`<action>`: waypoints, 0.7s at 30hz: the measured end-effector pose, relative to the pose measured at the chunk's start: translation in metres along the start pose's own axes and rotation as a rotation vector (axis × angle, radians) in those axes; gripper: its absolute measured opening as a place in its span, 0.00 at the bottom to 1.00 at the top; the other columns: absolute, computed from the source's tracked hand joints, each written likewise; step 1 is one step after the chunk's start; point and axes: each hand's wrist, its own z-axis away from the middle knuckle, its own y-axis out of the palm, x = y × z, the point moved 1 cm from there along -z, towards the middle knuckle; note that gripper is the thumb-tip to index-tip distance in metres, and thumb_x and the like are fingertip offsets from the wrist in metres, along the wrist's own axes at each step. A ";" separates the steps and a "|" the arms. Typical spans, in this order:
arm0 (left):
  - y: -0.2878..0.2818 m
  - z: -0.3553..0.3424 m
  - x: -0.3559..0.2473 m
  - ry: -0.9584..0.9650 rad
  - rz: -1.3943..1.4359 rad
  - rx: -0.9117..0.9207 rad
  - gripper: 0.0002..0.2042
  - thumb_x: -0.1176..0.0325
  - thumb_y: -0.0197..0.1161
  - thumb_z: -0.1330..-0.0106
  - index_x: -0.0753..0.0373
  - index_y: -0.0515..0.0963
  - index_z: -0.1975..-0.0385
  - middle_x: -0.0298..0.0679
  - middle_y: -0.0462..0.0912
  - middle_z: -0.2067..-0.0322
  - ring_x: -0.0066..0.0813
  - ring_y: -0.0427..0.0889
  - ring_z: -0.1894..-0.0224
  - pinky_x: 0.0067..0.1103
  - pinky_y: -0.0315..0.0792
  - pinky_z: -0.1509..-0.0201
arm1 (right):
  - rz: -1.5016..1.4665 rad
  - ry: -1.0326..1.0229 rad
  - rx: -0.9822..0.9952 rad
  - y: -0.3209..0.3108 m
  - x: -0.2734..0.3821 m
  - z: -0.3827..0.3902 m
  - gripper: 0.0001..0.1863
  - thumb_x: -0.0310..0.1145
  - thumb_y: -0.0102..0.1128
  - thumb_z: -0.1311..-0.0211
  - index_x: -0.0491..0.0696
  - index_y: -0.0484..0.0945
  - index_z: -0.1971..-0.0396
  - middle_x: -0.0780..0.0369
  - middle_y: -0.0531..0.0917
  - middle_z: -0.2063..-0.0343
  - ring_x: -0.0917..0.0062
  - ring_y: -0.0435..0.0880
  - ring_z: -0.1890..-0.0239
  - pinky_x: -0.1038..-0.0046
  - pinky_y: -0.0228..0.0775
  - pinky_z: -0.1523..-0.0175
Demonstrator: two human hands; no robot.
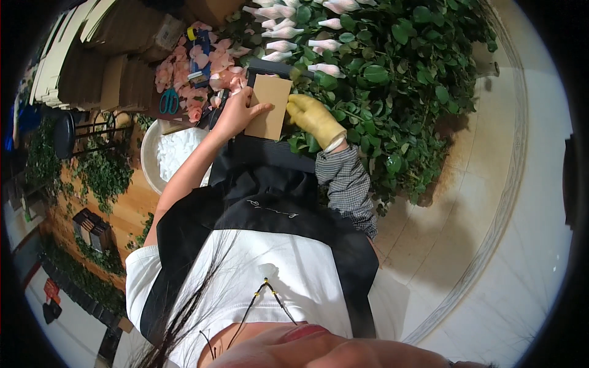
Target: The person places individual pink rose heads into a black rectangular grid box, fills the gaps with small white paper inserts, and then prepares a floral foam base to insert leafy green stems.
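Note:
A flat tan cardboard sheet (268, 104) lies over a black surface in front of me, tilted slightly. My bare left hand (236, 115) is closed on its left edge, with the thumb across the face and the fingers partly hidden. On the other side, my right hand (314, 119), in a yellow glove, has its bent fingertips against the sheet's right edge. Loose pink petals (199, 61) are heaped beyond my left hand. Rose heads in white-pink net sleeves (282, 46) lie beyond the sheet, among the leaves.
Leafy stems (392, 92) pile up at the right. Teal-handled scissors (169, 101) lie beside the petals. A round tub (150, 158) of white pieces stands by my left forearm. Stacked cardboard (92, 73) fills the far left, with a black stool (64, 135) nearer.

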 end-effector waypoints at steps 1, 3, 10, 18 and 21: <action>0.003 -0.004 -0.005 0.010 -0.002 0.022 0.26 0.49 0.73 0.40 0.69 0.72 0.68 0.46 0.80 0.77 0.31 0.83 0.71 0.27 0.74 0.69 | -0.366 0.084 0.002 -0.002 -0.004 0.001 0.18 0.39 0.55 0.32 0.40 0.80 0.54 0.61 0.85 0.70 0.75 0.82 0.71 0.72 0.75 0.62; 0.006 -0.012 -0.018 0.020 -0.484 0.001 0.30 0.45 0.74 0.44 0.69 0.70 0.68 0.48 0.80 0.77 0.43 0.83 0.74 0.33 0.73 0.71 | -0.298 0.160 -0.012 -0.002 -0.010 -0.001 0.18 0.41 0.56 0.32 0.41 0.81 0.54 0.60 0.85 0.70 0.74 0.82 0.71 0.71 0.75 0.61; -0.005 -0.011 -0.022 0.716 -0.619 0.267 0.47 0.47 0.72 0.46 0.67 0.58 0.31 0.52 0.58 0.30 0.52 0.60 0.29 0.38 0.58 0.28 | 0.211 0.130 -0.354 0.023 0.010 -0.002 0.17 0.46 0.62 0.43 0.47 0.83 0.66 0.51 0.85 0.69 0.53 0.84 0.64 0.52 0.74 0.56; -0.005 -0.019 -0.023 0.691 -0.862 0.329 0.49 0.39 0.70 0.46 0.70 0.59 0.32 0.50 0.56 0.28 0.50 0.58 0.27 0.40 0.56 0.26 | 0.080 -0.146 -0.180 -0.014 0.029 0.040 0.21 0.44 0.61 0.39 0.46 0.77 0.51 0.52 0.85 0.64 0.55 0.85 0.63 0.57 0.76 0.57; -0.004 -0.018 -0.029 0.681 -0.779 0.303 0.48 0.40 0.72 0.49 0.70 0.63 0.36 0.51 0.59 0.30 0.49 0.59 0.28 0.39 0.58 0.27 | -0.450 -0.590 0.197 -0.007 0.043 0.105 0.24 0.31 0.54 0.31 0.44 0.69 0.37 0.56 0.82 0.49 0.69 0.81 0.46 0.70 0.68 0.38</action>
